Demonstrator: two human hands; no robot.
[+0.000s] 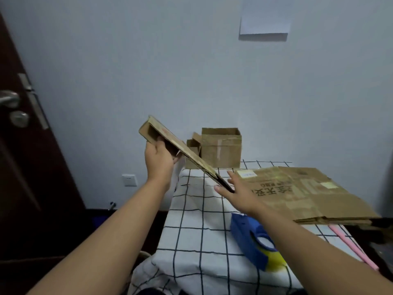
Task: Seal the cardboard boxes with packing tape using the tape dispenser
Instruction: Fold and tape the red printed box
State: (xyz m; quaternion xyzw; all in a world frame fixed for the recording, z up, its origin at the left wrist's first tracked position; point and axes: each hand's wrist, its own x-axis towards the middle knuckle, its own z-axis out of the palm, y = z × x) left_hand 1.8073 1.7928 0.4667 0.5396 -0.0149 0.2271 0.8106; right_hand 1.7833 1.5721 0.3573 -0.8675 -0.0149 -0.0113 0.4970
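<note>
A flattened cardboard box (182, 149) is being held tilted in the air above the table's far-left corner; the left hand (158, 158) is gripping its upper end, fingers curled round the edge, while the right hand (238, 191) is pinching its lower end — thumb beneath, fingers above; the blue tape dispenser (253, 241) is lying on the checked tablecloth (197, 235) under the right forearm; a large flattened carton (308, 192) is resting just right; two assembled boxes (221, 149) are standing against the wall.
</note>
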